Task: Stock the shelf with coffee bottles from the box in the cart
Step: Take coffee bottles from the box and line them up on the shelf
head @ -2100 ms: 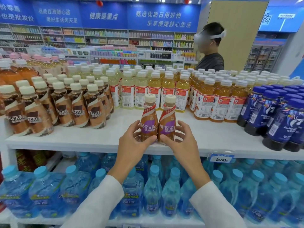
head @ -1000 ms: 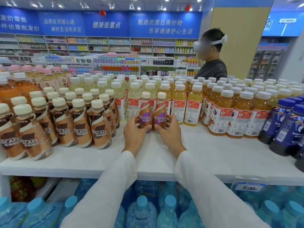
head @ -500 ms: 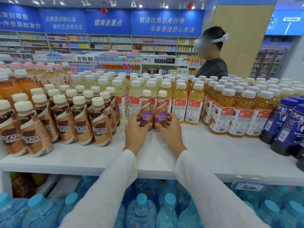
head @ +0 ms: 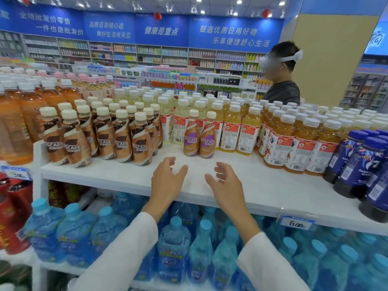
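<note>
White-sleeved left hand [head: 164, 183], right hand [head: 227, 185], fingers [head: 221, 168] spread, clear of coffee bottles [head: 191, 139]

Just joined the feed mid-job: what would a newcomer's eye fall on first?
Two purple-labelled Nescafe bottles stand on the white shelf, just in front of the yellow drink bottles. The left hand and right hand hover open before them, holding nothing. A block of brown Nescafe bottles fills its left part.
</note>
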